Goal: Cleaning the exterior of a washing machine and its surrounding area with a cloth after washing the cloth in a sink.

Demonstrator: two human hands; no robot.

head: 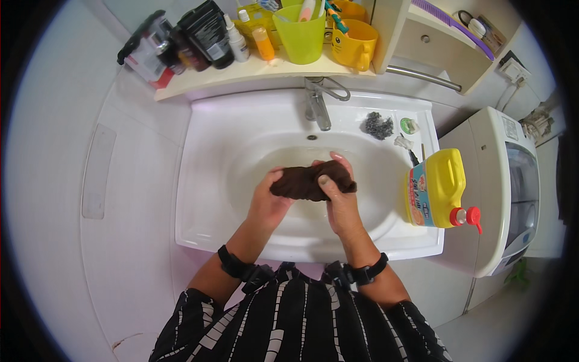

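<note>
A bunched dark brown cloth (298, 183) is stretched between my two hands, above the basin of a white washbasin (208, 181). My left hand (268, 199) grips its left end, with the fingers partly hidden behind the fabric. At the other end my right hand (341, 199) holds it, thumb pressed on top and fingertips showing beyond the far edge. Cloudy water (289, 156) appears to lie in the basin below. Behind the cloth, a chrome faucet (320, 108) stands at the basin's back edge.
On the right ledge stands a yellow detergent jug (445, 181) with its red cap flipped open. Steel wool (379, 126) and a green round item (408, 126) lie behind it. A shelf (271, 70) above the faucet holds bottles and a green cup (299, 36). A washing machine (488, 194) stands at right.
</note>
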